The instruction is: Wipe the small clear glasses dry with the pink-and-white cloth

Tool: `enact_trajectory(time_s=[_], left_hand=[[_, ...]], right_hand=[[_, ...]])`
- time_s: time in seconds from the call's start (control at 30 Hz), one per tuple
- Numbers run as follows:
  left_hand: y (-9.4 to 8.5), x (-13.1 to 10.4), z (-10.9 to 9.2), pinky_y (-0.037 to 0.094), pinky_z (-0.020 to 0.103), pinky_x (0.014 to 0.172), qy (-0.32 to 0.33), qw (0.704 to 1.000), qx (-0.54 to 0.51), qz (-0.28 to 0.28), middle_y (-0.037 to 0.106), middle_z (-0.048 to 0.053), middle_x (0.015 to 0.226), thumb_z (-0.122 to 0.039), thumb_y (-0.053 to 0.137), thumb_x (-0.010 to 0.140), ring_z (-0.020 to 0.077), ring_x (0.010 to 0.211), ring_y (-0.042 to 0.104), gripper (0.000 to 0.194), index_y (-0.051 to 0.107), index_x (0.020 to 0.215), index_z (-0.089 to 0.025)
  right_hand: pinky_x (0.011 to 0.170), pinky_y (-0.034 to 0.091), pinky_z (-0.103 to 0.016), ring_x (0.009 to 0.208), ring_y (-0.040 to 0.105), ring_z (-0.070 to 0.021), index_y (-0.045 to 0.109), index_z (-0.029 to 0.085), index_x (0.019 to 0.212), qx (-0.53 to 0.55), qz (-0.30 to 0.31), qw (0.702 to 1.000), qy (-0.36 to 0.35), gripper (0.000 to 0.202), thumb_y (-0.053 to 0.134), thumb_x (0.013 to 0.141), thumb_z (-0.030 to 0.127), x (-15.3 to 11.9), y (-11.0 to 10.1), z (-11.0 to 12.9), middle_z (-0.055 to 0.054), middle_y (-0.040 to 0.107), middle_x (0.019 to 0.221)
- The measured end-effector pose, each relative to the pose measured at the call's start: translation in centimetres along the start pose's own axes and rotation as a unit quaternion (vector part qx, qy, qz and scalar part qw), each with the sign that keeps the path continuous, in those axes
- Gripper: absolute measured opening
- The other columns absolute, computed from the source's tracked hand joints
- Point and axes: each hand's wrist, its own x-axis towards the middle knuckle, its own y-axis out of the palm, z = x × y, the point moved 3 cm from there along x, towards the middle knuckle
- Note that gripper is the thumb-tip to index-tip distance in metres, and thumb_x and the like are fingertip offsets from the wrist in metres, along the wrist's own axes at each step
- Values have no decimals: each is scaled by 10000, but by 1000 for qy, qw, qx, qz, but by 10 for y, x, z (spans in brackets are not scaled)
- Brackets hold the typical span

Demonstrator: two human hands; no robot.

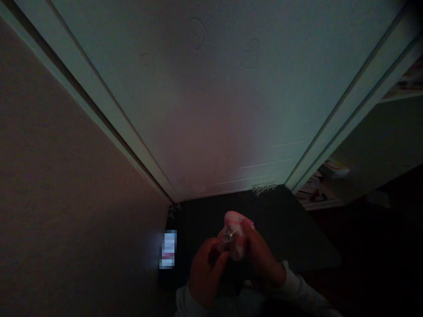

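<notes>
A small pink and whitish object point(236, 218), faintly lit, is between my two hands above the dark table. Its kind is not clear in the dim light. My right hand point(261, 253) grips it from the right side, with fingers partly hidden behind it. On its near left side is a shiny metallic or clear part point(228, 237). The thumb and fingers of my left hand point(208, 266) close together at that part. What exactly they pinch is too dark and small to make out.
The dark tabletop point(284, 224) meets a pale panel point(205, 110) with embossed hearts. A lit, pixelated screen point(168, 249) lies at the left by the wall point(82, 176). A crumpled silvery chain-like thing point(263, 188) sits at the back edge. Shelves with items point(333, 167) stand right.
</notes>
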Motion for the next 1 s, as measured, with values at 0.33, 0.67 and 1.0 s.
enact_trajectory(time_s=[0.33,0.67,1.0], left_hand=[[5,2,7,435,292,640,-16,1000,7,-17,614,18,706,-372,614,739,206,668,560,202,633,827,-191],[19,5,17,442,287,672,-13,1000,10,19,637,33,756,-400,601,766,206,703,572,253,630,887,-179],[17,9,14,449,295,648,-36,999,35,14,628,30,739,-428,577,763,198,687,570,289,623,877,-166]], right_hand=[[981,394,-466,1067,604,-286,611,216,1169,18,66,998,3,454,602,795,472,-4,-7,4,-85,690,1123],[813,487,-451,852,660,-310,742,161,847,9,-42,999,28,420,622,724,544,1,-39,-9,-113,748,880],[932,411,-448,1009,591,-290,702,188,981,-196,-57,972,-114,423,546,784,528,22,-56,11,-121,678,1049]])
